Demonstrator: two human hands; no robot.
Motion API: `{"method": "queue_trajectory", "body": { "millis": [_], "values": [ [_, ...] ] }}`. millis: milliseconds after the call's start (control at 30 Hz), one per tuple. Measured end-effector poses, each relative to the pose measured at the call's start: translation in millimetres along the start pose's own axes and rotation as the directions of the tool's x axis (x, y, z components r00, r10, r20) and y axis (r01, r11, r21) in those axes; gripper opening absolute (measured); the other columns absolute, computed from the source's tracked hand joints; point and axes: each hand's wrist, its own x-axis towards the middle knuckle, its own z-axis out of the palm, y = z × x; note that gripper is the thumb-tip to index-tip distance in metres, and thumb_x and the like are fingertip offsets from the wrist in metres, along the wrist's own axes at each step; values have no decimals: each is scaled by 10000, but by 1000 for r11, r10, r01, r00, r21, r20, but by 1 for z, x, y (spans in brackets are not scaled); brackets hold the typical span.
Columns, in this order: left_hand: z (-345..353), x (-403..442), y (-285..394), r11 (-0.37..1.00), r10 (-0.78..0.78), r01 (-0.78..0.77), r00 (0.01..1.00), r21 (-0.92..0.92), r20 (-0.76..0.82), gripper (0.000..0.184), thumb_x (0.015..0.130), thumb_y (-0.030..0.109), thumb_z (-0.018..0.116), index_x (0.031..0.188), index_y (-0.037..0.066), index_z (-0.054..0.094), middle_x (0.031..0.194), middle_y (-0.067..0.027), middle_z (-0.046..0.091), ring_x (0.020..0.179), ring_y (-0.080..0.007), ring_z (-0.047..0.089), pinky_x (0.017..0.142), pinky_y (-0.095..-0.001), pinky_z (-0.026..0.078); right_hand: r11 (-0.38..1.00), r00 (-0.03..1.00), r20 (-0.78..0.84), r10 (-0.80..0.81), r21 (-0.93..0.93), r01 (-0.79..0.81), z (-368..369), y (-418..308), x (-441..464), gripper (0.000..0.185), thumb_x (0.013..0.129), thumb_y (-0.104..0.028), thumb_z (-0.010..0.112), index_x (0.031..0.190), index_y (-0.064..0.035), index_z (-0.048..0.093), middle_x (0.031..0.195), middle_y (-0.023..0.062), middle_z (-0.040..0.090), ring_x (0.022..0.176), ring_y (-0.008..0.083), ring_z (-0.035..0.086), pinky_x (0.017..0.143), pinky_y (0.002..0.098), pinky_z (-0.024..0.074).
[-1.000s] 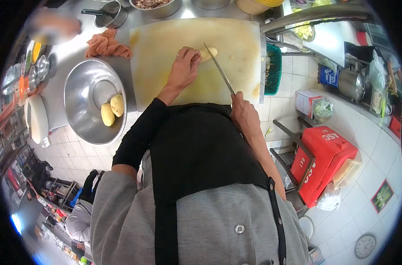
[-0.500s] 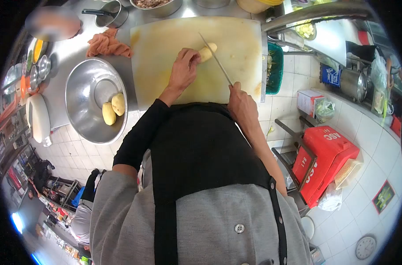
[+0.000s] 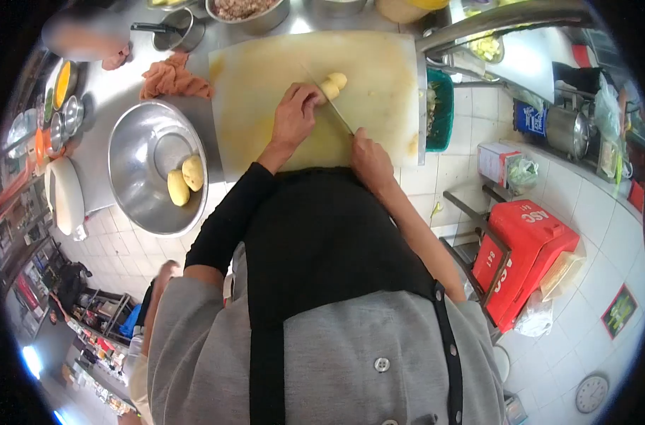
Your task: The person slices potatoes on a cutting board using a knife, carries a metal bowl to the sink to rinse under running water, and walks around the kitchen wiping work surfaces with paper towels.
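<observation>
A peeled potato (image 3: 330,89) lies on the large pale cutting board (image 3: 259,67), with a cut piece (image 3: 338,79) at its far right end. My left hand (image 3: 295,115) is closed on the potato's near left end, fingertips curled in. My right hand (image 3: 371,161) grips the handle of a kitchen knife (image 3: 341,118). The knife's thin blade slants up and left across the potato's left part, close to my left fingertips; I cannot tell how deep it sits. The handle is mostly hidden in my fist.
A steel bowl (image 3: 126,170) with two peeled potatoes (image 3: 178,188) stands left of the board, below an orange cloth (image 3: 172,76). Beyond the board is a pan of minced meat (image 3: 241,8). A green bin (image 3: 441,112) hangs at the right. Another person shows at lower left.
The knife and my right hand have moved left and slightly toward me. A cut now shows between the potato's right end and the rest. My left hand stays on the potato.
</observation>
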Motion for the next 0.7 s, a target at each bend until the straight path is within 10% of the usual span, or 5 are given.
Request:
{"method": "queue_trajectory", "body": {
  "millis": [267,467,567,667,700],
  "values": [
    [3,3,23,953,133,-122,991,278,-21,378,969,114,672,1340,123,602,1311,-156,589,1183,-403,612,969,-454,553,968,984,-137,116,236,-82,-26,5,-3,281,1116,-280,477,1047,-8,491,710,330,647,713,551,661,604,629,512],
    [31,41,14,804,-6,-181,950,566,313,459,979,183,663,1424,151,556,1329,-207,577,1215,-434,586,1003,-534,529,961,925,-376,59,272,49,-30,47,-20,244,1107,-200,504,1085,26,591,778,306,664,728,526,648,599,567,478],
    [10,61,-10,968,4,-38,991,249,137,440,1001,217,673,1425,153,574,1258,-162,613,1092,-327,663,848,-465,601,906,895,-349,278,405,-123,-31,57,-33,309,1117,-255,515,1016,33,567,674,266,615,607,451,619,544,522,447],
    [-45,80,18,872,-419,441,897,-214,140,373,1034,230,660,1390,136,601,1197,-119,657,938,-220,685,812,-384,614,856,862,-338,377,483,-185,-21,70,-50,357,1123,-299,516,970,22,550,575,185,570,464,306,575,458,449,427],
    [-64,92,18,898,-360,350,933,-267,14,363,1038,239,667,1377,122,609,1184,-103,656,887,-183,674,727,-353,599,832,853,-328,406,519,-197,-16,72,-51,359,1125,-308,516,972,15,545,563,162,565,438,267,565,433,425,424]
  ]
}}
